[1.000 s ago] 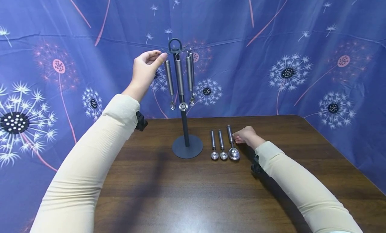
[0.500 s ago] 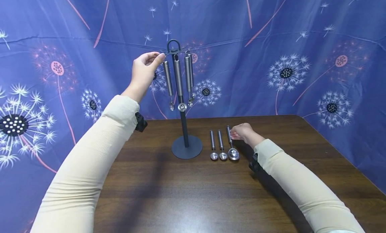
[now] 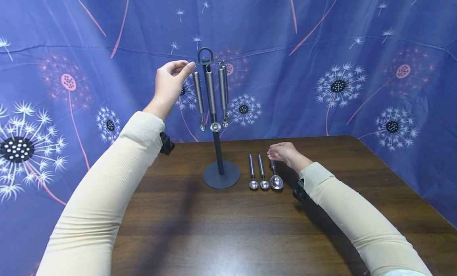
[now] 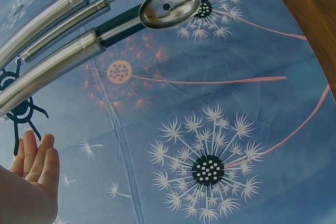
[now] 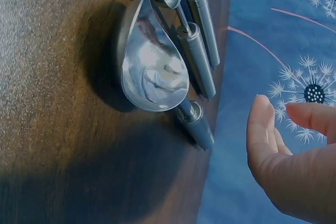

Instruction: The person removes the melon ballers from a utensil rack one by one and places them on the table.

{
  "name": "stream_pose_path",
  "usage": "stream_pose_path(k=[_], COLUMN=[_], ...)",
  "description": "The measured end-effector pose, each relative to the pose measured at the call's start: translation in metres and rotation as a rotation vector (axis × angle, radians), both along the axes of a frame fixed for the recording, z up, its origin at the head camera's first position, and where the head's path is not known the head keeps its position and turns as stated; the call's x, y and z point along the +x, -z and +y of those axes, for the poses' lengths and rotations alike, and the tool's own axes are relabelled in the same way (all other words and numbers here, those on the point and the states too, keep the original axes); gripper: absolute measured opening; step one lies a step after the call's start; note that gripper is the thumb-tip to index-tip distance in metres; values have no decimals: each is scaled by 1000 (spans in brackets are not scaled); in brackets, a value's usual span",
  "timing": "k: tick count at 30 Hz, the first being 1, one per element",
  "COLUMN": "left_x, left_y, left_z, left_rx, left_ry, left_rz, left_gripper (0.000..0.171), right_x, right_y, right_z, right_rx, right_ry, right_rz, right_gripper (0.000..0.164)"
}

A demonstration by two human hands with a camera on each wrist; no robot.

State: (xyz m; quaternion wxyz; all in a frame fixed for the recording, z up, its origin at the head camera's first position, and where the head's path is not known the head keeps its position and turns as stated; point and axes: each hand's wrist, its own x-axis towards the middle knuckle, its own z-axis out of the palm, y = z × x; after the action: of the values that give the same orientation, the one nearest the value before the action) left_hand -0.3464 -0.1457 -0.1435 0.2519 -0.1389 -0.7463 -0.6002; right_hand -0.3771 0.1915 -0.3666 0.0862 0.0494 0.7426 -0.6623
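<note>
My left hand pinches a hook arm at the left of the black utensil stand's top. In the left wrist view, those fingers are at the tip of the dark hook. Several metal-handled utensils hang from the stand; one ends in an oval bowl with a hole. My right hand hovers over the handle of a large scoop lying on the table, its thumb and fingers apart with nothing between them. The right wrist view shows the scoop's handle beside this hand.
Two smaller scoops, one on the left and one in the middle, lie left of the large one. The stand's round base rests on the wooden table. A blue dandelion-print cloth hangs behind.
My right hand has risen a little and moved left, and it now covers the upper end of the large scoop's handle. The left hand stays at the stand's hook.
</note>
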Motion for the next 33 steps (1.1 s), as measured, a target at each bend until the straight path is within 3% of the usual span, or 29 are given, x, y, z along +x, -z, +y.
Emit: stream_pose_path(k=[21, 33], left_x=[-2, -3], left_y=[6, 7], left_z=[-3, 0], left_rx=[-46, -29], left_ry=[-8, 5], left_rz=[15, 49], left_gripper=[42, 41], right_x=[-2, -3], right_y=[4, -16], right_z=[-9, -11], right_rx=[0, 1], right_ry=[-65, -58], right_rz=[-20, 2], right_gripper=[47, 45])
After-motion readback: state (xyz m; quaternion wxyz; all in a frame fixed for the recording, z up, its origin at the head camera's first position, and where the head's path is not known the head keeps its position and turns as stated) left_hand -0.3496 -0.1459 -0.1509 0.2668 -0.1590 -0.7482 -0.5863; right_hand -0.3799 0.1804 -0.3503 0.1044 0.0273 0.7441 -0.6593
